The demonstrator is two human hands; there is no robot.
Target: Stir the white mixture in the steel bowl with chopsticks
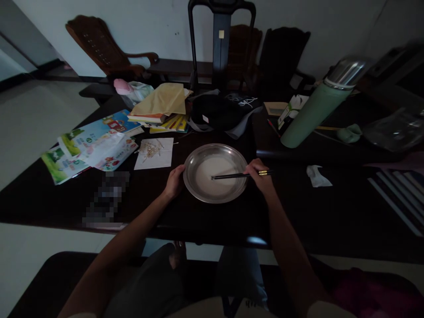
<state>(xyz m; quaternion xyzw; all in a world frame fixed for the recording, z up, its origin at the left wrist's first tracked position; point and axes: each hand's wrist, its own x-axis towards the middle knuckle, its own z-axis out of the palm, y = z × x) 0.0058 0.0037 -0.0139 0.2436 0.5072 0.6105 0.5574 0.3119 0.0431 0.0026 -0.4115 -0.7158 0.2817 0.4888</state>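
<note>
A round metal plate (pixel 198 154) lies on the dark table (pixel 331 212) in front of me. My left hand (pixel 174 180) grips the plate's left rim, fingers curled against it. My right hand (pixel 260 174) is closed on a pair of black chopsticks (pixel 232 176) at the plate's right rim. The chopsticks lie nearly level and point left, their tips over the pale middle of the plate. A white sheet (pixel 155 153) with several thin toothpick-like sticks lies just left of the plate.
Colourful booklets (pixel 89 145) and a yellow bag (pixel 164 100) crowd the table's left and back. A green flask (pixel 318 106) stands tilted at the right, with a crumpled tissue (pixel 317 176) near it. Chairs (pixel 106 48) stand behind the table.
</note>
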